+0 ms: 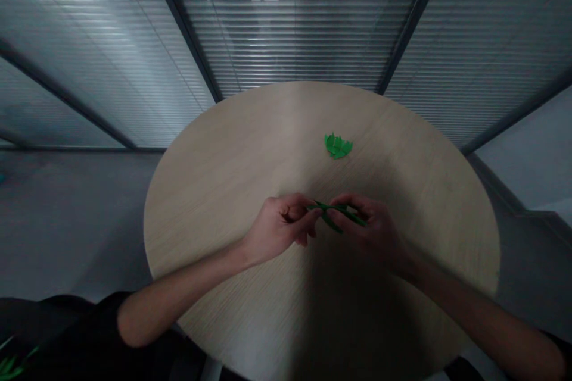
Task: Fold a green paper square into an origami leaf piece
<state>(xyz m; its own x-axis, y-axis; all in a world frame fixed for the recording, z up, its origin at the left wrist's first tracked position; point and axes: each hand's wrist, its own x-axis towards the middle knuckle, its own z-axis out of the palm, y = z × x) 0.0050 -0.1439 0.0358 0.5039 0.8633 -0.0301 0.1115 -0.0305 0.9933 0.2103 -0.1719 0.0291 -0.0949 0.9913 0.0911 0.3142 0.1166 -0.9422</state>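
My left hand is over the middle of the table, thumb and fingers pinching one end of a bunch of slender dark green leaves. From the other side my right hand grips the same bunch, thumb underneath and fingers above. One narrow strip points down between the two hands; the fingers partly cover the rest. Farther back on the tabletop lies a small bright green leafy piece with a jagged upper edge, apart from both hands.
The round wooden table has its far edge close to glass panels with blinds. My shadow darkens the near right part of the tabletop. Blurred green leaves show in the bottom left corner, beside a dark sleeve.
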